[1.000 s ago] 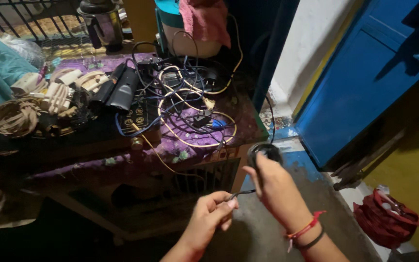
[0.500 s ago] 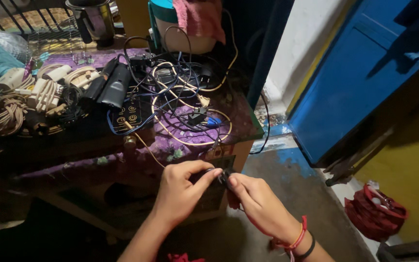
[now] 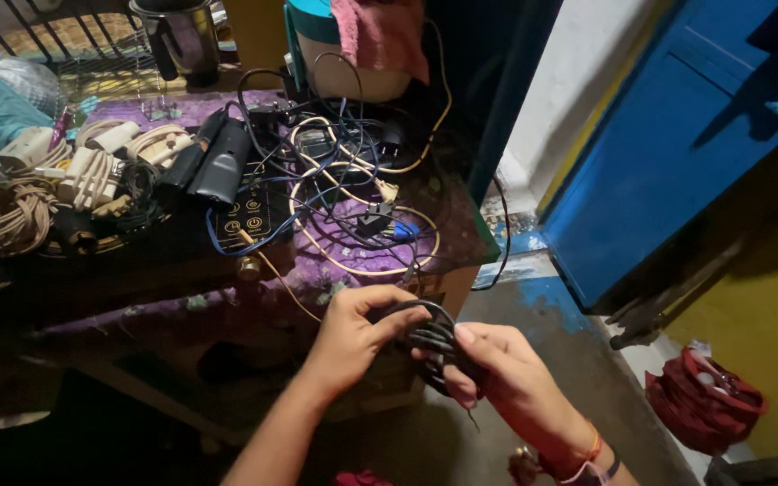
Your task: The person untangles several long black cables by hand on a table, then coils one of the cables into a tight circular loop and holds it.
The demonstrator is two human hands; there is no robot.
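Both hands gripping cable coil, tangled table likely close

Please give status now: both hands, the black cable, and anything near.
Left hand and right hand both grip coiled black cable. Held in front of the table of tangled wires. Nothing blocking.

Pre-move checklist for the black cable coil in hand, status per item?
1. Left hand grips the black cable coil: ok, fingers curl over its top.
2. Right hand supports the coil: ok, fingers wrap it from the side.
3. Coil loops gathered: ok, strands lie bunched between the hands.
4. Loose end secured: not ok, a thin tail hangs below the right hand.
5. Coil free of the tangled cables on the table: cannot tell, too dark under the table's edge.
6. Plug end located: cannot tell, hidden by the fingers.
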